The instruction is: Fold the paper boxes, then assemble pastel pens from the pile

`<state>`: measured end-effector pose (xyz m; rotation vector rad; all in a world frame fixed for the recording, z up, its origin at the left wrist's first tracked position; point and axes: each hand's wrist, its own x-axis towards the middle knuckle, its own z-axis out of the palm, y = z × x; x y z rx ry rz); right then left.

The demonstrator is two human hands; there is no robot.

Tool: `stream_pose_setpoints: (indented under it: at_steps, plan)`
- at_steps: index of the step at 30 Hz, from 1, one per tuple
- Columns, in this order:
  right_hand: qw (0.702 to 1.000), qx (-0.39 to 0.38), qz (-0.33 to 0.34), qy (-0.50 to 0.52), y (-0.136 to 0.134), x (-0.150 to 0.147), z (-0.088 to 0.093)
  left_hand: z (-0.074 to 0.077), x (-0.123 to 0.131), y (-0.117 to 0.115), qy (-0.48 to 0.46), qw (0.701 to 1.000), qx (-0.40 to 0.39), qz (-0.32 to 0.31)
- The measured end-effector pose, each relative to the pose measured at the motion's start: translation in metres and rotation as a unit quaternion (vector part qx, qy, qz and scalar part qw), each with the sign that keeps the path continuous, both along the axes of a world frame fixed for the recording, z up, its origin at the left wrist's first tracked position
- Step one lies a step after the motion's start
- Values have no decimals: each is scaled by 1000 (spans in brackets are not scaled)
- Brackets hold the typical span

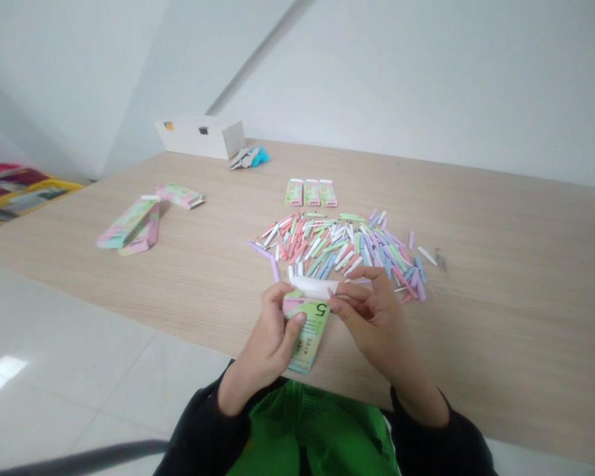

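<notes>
My left hand (268, 334) grips a small flat pink-and-green cardboard box (307, 337) printed with a 5, its thumb across the front face. The box's white top flap (315, 287) stands raised at the far end. At the right end of that flap my right hand (371, 314) pinches with thumb and fingers. Just beyond both hands lies a loose pile of short pastel pen-like sticks (342, 244) in pink, white, green, blue and purple. What is inside the box cannot be seen.
Three similar boxes (311, 192) lie in a row behind the pile. More boxes (131, 225) rest at the left. A white carton (198, 135) stands at the back beside grey and blue scraps (249, 157). The wooden table (500, 264) meets a white wall.
</notes>
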<state>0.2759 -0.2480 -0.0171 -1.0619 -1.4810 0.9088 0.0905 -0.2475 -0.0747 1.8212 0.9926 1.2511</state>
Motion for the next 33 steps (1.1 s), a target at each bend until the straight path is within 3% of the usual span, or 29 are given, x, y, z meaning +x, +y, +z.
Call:
stream_pose_setpoints:
  at_steps: [8, 15, 20, 27, 33]
  plan:
    - [998, -22, 35, -49, 3, 6, 0, 1, -4, -2, -32, 999, -33, -24]
    - [996, -18, 93, 1, 2, 4, 10, 5, -5, -3, -32, 999, -4, -44]
    - [992, 23, 52, -112, 6, -2, 14, 5, -7, -3, -20, 999, -2, -34]
    - [999, 20, -6, -44, 3, -7, 8, 8, -5, -5, -17, 998, -9, -60]
    - [996, 58, 20, -69, -3, -1, 7, 5, -3, -7, -60, 995, -35, -71]
